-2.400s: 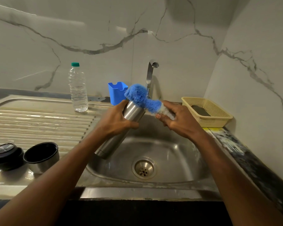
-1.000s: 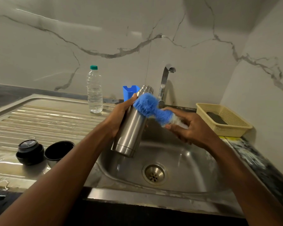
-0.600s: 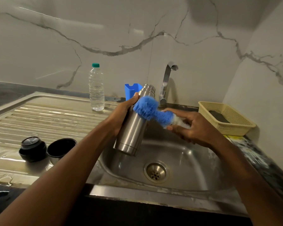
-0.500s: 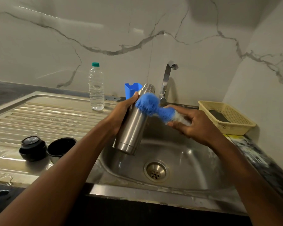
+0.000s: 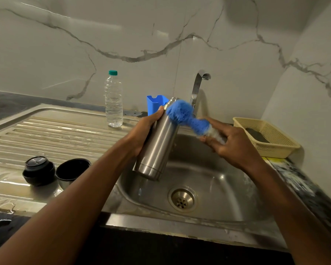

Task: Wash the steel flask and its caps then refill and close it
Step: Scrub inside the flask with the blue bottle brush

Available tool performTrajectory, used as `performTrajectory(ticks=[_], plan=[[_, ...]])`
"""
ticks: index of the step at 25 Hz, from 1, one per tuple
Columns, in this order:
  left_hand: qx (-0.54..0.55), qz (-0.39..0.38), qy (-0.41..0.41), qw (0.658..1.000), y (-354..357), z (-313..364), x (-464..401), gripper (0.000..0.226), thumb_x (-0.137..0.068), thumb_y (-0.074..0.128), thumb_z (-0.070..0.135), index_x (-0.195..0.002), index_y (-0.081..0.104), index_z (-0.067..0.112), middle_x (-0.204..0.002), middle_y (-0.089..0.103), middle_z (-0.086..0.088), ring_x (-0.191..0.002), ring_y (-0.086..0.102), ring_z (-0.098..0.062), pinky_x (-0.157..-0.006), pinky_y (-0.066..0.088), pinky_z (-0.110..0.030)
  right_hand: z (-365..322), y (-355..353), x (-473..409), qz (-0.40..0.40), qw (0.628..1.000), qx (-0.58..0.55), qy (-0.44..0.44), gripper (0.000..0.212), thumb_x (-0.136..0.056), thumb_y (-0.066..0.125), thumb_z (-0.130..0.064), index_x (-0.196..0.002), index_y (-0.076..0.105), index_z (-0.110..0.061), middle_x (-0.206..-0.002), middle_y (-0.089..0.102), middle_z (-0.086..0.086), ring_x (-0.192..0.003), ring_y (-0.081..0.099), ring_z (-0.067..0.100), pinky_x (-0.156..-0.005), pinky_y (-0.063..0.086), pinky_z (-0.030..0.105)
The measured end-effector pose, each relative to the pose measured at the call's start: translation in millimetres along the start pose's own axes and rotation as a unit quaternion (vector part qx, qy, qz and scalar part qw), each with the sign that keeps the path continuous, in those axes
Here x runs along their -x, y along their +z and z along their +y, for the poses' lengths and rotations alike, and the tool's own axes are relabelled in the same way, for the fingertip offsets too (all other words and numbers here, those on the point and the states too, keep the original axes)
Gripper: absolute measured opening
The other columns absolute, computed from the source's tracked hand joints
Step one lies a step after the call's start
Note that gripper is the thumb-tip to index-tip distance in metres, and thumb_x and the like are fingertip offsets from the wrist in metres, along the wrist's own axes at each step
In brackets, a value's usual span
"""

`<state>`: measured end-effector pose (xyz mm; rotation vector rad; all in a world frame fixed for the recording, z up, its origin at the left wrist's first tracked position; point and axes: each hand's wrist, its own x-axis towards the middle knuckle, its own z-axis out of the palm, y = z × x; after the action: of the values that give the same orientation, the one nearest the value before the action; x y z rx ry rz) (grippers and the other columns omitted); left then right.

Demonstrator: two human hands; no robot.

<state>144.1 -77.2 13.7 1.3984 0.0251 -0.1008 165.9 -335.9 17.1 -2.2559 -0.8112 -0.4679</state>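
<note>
I'm seeing two black caps [image 5: 55,172] sitting on the wet steel drainboard [image 5: 52,134] under marble walls. My left hand [image 5: 141,133] is wrapping the dull steel flask [image 5: 157,144], tilted over the sink [image 5: 214,190]; my right hand [image 5: 231,145] is pinching the blue brush [image 5: 182,116] against its neck, higher than a second ago.

No readable text anywhere — bottle [image 5: 114,100] label (if any) illegible.
</note>
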Motion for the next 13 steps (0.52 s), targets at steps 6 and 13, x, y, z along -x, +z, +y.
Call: performTrajectory(ticks=[6, 13], plan=[[0.004, 0.037, 0.021, 0.999, 0.9, -0.8, -2.7, 0.059, -0.099, 0.052, 0.061, -0.126, 0.061, 0.010, -0.100, 0.075, -0.018, -0.076, 0.073, -0.028, -0.065, 0.062, -0.036, -7.5, -0.7, 3.6, -0.152, 0.985, -0.082, 0.019, 0.061, -0.091, 0.074, -0.026, -0.147, 0.051, -0.033, -0.087, 0.067, -0.012, -0.058, 0.061, -0.003, -0.051, 0.047, 0.013], [0.024, 0.004, 0.008, 1.000, 7.5, -1.2, 0.9, 0.061, -0.098, 0.052, 0.061, -0.127, 0.057, 0.008, -0.098, 0.073, -0.022, -0.078, 0.072, -0.033, -0.068, 0.062, -0.040, -3.5, -1.0, 1.5, -0.036, 0.998, -0.051, 0.025, 0.059, -0.091, 0.075, -0.034, -0.144, 0.051, -0.042, -0.084, 0.067, -0.013, -0.064, 0.066, 0.004, -0.053, 0.051, 0.017]])
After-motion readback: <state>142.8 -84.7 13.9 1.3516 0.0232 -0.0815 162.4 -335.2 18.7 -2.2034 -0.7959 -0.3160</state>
